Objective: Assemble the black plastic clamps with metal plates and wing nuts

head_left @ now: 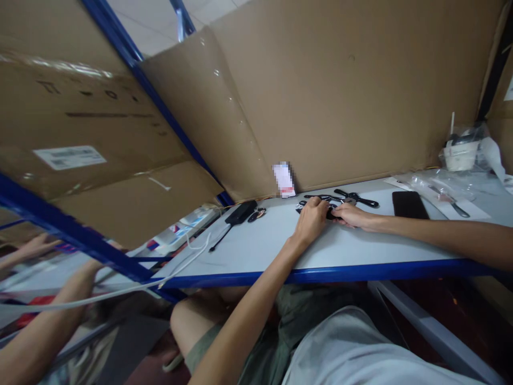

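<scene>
My left hand (313, 218) and my right hand (349, 215) meet over the grey-white tabletop (256, 240). Between their curled fingers is a small black object (330, 214), mostly covered, so its kind does not show. Right behind the hands lie black-handled metal tools (356, 199), spread out and partly overlapping; they look like scissors or pliers, but I cannot tell which. Some shiny metal bits peek out beside my left fingers. A black smartphone (409, 205) lies flat to the right of my hands, beyond the right forearm.
On the left are a black power adapter (241, 212), a small dark item (256, 215), a power strip (186, 230) and a white cable (196, 262). A bagged cup (463, 155) and plastic packaging (452, 195) lie right. Cardboard (360, 96) walls the back. Another person's arm (60, 305) is beyond the blue post.
</scene>
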